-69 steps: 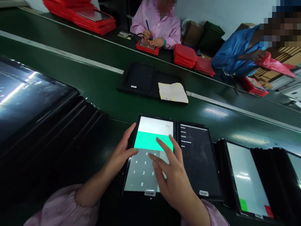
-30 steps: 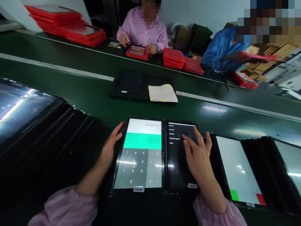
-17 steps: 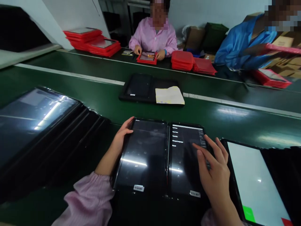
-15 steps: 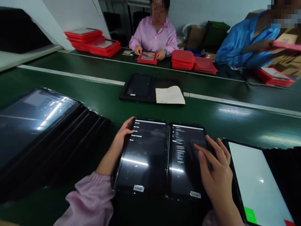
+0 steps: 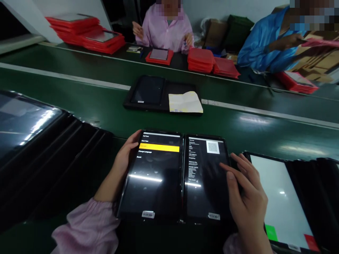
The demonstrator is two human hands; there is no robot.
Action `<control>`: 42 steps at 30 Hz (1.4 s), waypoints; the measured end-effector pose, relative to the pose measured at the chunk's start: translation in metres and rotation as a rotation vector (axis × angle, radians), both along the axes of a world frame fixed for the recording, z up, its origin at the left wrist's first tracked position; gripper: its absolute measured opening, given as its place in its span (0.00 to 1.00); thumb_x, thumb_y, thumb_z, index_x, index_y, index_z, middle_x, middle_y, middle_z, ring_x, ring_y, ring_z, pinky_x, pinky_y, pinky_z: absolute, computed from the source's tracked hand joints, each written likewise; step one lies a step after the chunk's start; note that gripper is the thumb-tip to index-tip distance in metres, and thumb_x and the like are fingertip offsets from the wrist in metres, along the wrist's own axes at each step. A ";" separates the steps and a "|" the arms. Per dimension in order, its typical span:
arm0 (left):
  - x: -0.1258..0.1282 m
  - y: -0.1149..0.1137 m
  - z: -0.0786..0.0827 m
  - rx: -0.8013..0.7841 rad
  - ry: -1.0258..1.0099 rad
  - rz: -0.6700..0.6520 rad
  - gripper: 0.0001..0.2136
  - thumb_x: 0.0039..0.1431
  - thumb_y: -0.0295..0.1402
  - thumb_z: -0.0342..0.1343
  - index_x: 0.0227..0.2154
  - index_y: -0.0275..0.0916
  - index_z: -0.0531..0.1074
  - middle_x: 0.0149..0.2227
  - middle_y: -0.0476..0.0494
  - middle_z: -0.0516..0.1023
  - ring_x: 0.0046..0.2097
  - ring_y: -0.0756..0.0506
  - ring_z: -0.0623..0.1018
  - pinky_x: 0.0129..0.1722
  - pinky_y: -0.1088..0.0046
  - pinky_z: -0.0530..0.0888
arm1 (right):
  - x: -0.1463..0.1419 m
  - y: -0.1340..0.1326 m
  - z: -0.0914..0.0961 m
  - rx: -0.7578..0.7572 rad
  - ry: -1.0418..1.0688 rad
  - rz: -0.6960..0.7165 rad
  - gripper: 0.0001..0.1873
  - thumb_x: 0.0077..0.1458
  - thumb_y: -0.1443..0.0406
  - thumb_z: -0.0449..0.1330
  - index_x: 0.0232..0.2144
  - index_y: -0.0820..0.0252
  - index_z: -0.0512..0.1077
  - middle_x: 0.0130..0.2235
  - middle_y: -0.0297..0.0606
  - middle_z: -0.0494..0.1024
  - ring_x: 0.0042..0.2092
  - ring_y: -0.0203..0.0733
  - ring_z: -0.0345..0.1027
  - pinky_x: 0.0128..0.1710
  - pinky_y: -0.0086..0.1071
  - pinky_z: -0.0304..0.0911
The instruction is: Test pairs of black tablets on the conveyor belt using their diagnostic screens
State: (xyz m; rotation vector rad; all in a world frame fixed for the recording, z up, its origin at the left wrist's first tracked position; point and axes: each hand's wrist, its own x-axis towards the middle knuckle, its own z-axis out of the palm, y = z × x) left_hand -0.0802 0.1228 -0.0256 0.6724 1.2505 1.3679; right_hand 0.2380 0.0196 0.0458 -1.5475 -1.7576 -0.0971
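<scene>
Two black tablets lie side by side in front of me. The left tablet point(image 5: 152, 176) shows a dark menu with one yellow highlighted row. My left hand point(image 5: 126, 153) grips its upper left edge, fingers curled round it. The right tablet point(image 5: 205, 176) shows an info page with a QR code. My right hand point(image 5: 246, 192) hovers over that tablet's right side, fingers spread, forefinger stretched toward the screen.
A tablet with a white screen point(image 5: 282, 201) lies to the right. Stacked black tablets point(image 5: 39, 141) fill the left. On the green belt point(image 5: 251, 130) lies an open black case point(image 5: 148, 91) with a paper point(image 5: 185, 102). Two people work among red cases point(image 5: 201, 60) across the belt.
The left tablet went from a calculator screen to a dark menu with a yellow row. My right hand moved to the right tablet, whose menu became an info page with a QR code.
</scene>
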 end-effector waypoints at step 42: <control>-0.008 -0.002 -0.003 0.028 0.040 -0.014 0.28 0.40 0.37 0.64 0.49 0.39 0.84 0.60 0.38 0.83 0.73 0.25 0.66 0.68 0.51 0.70 | 0.012 0.009 -0.003 -0.068 -0.159 0.049 0.21 0.75 0.58 0.52 0.45 0.53 0.85 0.55 0.45 0.83 0.66 0.60 0.71 0.59 0.57 0.74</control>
